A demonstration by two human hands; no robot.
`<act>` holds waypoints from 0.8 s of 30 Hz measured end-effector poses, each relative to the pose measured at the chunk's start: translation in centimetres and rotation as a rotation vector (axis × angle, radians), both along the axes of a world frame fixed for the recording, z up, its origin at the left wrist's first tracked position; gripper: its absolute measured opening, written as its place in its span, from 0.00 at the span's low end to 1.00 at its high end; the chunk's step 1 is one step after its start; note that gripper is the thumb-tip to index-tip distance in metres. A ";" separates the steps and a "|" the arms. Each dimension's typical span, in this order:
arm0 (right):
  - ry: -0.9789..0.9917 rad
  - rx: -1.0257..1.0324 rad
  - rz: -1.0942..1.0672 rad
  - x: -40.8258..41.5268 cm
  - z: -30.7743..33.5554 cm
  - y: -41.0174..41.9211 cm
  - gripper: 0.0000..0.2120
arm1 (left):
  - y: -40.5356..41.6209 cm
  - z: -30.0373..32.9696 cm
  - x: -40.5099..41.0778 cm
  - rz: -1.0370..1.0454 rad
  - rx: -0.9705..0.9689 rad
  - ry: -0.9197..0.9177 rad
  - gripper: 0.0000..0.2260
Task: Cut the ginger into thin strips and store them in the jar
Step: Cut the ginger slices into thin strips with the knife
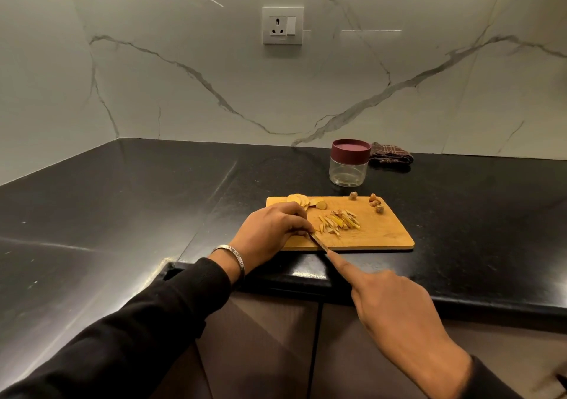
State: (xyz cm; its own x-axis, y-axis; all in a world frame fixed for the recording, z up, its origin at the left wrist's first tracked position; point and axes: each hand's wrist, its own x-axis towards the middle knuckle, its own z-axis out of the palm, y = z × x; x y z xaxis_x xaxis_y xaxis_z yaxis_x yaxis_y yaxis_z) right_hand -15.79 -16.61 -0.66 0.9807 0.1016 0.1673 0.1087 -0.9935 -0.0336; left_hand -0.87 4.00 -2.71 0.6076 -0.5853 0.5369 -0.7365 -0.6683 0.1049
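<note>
Ginger slices (299,201) lie at the cutting board's (383,232) far left corner, just beyond the left hand (273,229), which pins a piece under curled fingers; right hand (395,309) grips the knife (317,242), blade angled toward the cut strips (339,222)

1. The cutting board (383,232) lies on the counter (122,214), near its front edge.
2. Ginger strips (339,224) lie in a loose heap at the middle of the board.
3. Ginger slices (299,200) sit at the board's far left corner, with a ginger stub (321,205) just to their right.
4. Ginger trimmings (376,203) lie at the far right corner.
5. The jar (349,162) stands upright behind the board, lid on.
6. A folded cloth (390,154) lies just right of the jar, against the wall (184,60).
7. A socket (283,25) sits on the wall above.
8. The left hand (273,229) rests on the board's left part, left of the strips.
9. The knife (317,241) runs from the left hand's fingertips towards the board's front edge, where the right hand (389,300) holds it before the counter.
</note>
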 end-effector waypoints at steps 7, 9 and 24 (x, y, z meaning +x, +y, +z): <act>0.003 0.019 0.001 0.3 -0.1 0.1 0.28 | -0.1 0.0 0.5 -0.030 0.022 -0.028 0.13; -0.001 0.023 -0.003 0.3 -0.1 0.1 0.28 | -0.1 0.0 0.3 -0.027 0.000 -0.024 0.13; -0.004 0.047 0.006 0.3 -0.3 0.2 0.28 | -0.1 0.3 0.6 -0.042 0.070 0.035 0.16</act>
